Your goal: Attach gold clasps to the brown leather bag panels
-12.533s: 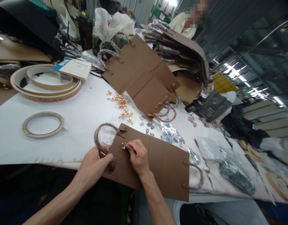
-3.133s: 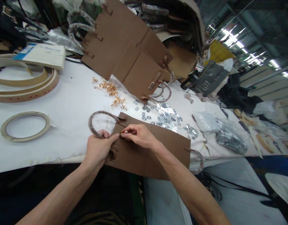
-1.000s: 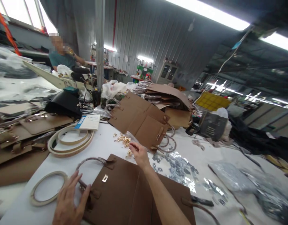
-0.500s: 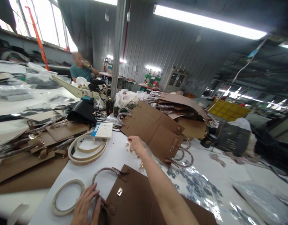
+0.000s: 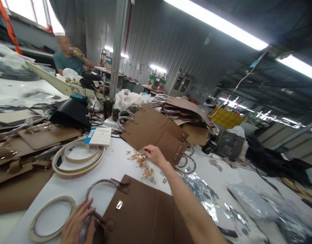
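Observation:
A brown bag panel (image 5: 140, 206) lies flat at the front of the table, with a gold metal plate (image 5: 119, 204) on it. My left hand (image 5: 78, 222) is at the panel's left edge, with fingers and thumb around its plastic-wrapped handle (image 5: 101, 184). Farther forward, my right hand (image 5: 156, 155) hovers low at the right side of a loose pile of small gold metal fittings (image 5: 138, 158). Its fingertips are pinched together; what they hold is too small to make out. Another brown bag piece (image 5: 152, 127) lies just beyond that hand.
Tape rolls (image 5: 54, 217) and cream strip coils (image 5: 78, 171) lie left, near a blue-white booklet (image 5: 97, 135). Brown bags (image 5: 44, 139) are piled farther left. Small shiny metal plates (image 5: 200, 189) spread to the right. A person (image 5: 69, 62) sits behind the table.
The view has swung right, shifting everything leftward. My right hand has drawn off to the right of the gold fittings, showing more of the pile. My left hand stays at the handle.

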A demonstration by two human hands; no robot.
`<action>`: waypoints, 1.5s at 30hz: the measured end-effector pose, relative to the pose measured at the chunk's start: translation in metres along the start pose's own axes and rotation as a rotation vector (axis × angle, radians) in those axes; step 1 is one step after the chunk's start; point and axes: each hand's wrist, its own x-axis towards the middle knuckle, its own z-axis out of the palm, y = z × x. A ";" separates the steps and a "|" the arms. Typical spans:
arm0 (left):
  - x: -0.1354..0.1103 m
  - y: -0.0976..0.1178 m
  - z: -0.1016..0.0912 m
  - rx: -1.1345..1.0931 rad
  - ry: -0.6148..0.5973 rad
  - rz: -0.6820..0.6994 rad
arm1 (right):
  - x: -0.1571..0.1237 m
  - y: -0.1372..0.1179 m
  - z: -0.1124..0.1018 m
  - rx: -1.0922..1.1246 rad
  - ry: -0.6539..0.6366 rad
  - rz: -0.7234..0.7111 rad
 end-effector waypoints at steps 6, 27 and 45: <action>0.000 0.001 0.005 0.014 0.001 -0.004 | 0.004 -0.018 0.022 -0.023 -0.042 0.022; 0.034 0.053 -0.032 -0.219 -0.068 -0.399 | -0.041 -0.080 0.031 0.851 0.272 0.196; 0.181 0.040 0.065 0.034 -1.041 -0.005 | -0.139 -0.068 0.096 0.863 0.242 0.293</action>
